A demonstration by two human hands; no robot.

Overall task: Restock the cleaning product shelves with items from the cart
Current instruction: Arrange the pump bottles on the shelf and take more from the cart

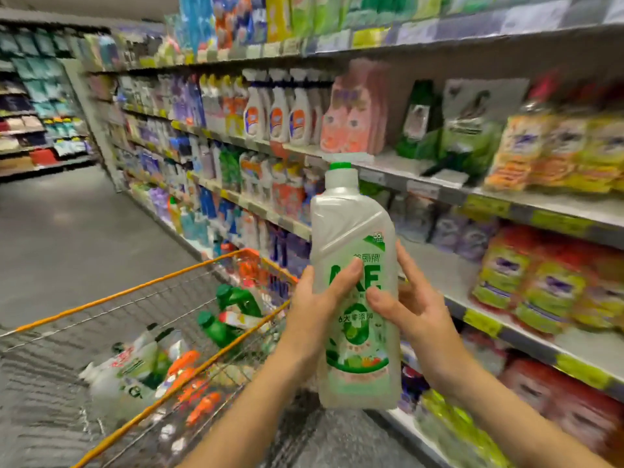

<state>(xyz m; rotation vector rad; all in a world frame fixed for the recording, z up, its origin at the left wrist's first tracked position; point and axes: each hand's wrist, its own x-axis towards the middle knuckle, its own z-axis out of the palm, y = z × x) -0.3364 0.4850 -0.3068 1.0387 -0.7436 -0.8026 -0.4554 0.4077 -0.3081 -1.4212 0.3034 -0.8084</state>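
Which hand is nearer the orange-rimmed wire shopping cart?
Left. The left hand grips the clear green-capped detergent bottle right beside the cart rim; the right hand holds the bottle's far side, toward the shelves.

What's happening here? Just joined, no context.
A person is restocking a cleaning-products aisle. The left hand and right hand grip one clear bottle with a green cap, upright in front of the shelves; it is not yet placed. The wire cart on the left holds more bottles, several lying on their sides. A bare stretch of shelf shows just behind the held bottle.
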